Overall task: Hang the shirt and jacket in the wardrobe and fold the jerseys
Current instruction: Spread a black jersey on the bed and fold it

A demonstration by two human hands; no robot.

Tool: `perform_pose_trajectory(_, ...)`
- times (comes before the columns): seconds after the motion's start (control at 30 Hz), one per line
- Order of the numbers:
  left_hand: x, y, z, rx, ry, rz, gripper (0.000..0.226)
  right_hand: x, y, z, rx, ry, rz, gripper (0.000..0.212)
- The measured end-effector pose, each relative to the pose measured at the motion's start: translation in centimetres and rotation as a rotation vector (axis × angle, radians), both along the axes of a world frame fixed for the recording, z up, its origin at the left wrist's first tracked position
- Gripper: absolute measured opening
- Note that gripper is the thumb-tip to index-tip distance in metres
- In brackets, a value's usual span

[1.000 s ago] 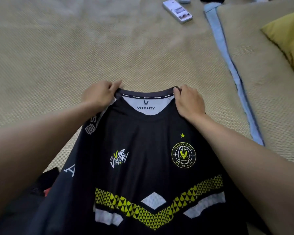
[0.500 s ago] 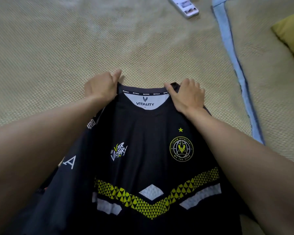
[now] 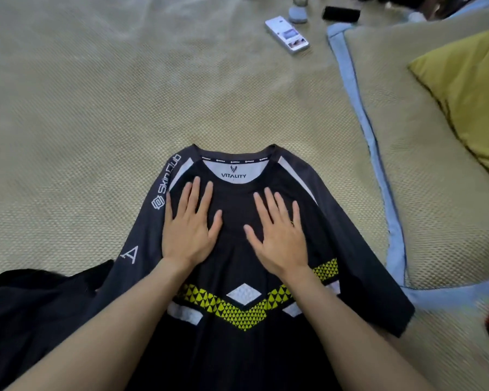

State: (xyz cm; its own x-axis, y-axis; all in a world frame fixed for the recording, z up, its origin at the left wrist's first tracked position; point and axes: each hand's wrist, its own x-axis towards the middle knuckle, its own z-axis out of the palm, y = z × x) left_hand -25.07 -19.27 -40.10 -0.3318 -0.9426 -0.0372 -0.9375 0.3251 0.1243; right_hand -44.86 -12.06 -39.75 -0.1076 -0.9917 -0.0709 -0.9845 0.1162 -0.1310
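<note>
A black jersey [image 3: 235, 328] with a yellow chevron band and a white "VITALITY" neck label lies front up on the beige woven bed cover [image 3: 102, 114], collar pointing away from me. My left hand [image 3: 188, 224] lies flat on its chest left of centre, fingers straight and spread. My right hand [image 3: 277, 232] presses flat on the chest right of centre, fingers also spread. Both sleeves are spread out to the sides. Neither hand holds anything.
More dark clothing [image 3: 31, 303] is bunched at the lower left beside the jersey. A white phone [image 3: 287, 34], a grey object [image 3: 297, 15] and a black object [image 3: 340, 14] lie at the far edge. A blue-edged mat [image 3: 362, 114] and a yellow pillow [image 3: 469, 88] are on the right.
Both hands let go of the jersey's collar and shoulders, and the jersey now lies flat on the bed. The hands moved down onto its chest with fingers spread.
</note>
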Motion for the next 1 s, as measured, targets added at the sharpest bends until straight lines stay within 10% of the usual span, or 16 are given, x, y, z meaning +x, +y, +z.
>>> perform_pose_trajectory(0.57,4.8,2.4,2.0,0.124,-0.008,-0.048,0.069,-2.6,3.5,3.0,0.084,-0.174,-0.08,0.068)
perform_pose_trajectory(0.73,5.4,3.7,4.4,0.02,0.025,-0.074,0.069,-9.3,7.6,6.4,-0.23,-0.257,-0.522,0.044)
perform_pose_trajectory(1.0,-12.5,16.0,4.6,0.092,0.166,-0.481,0.065,-14.3,8.5,7.0,0.265,-0.682,-0.658,0.019)
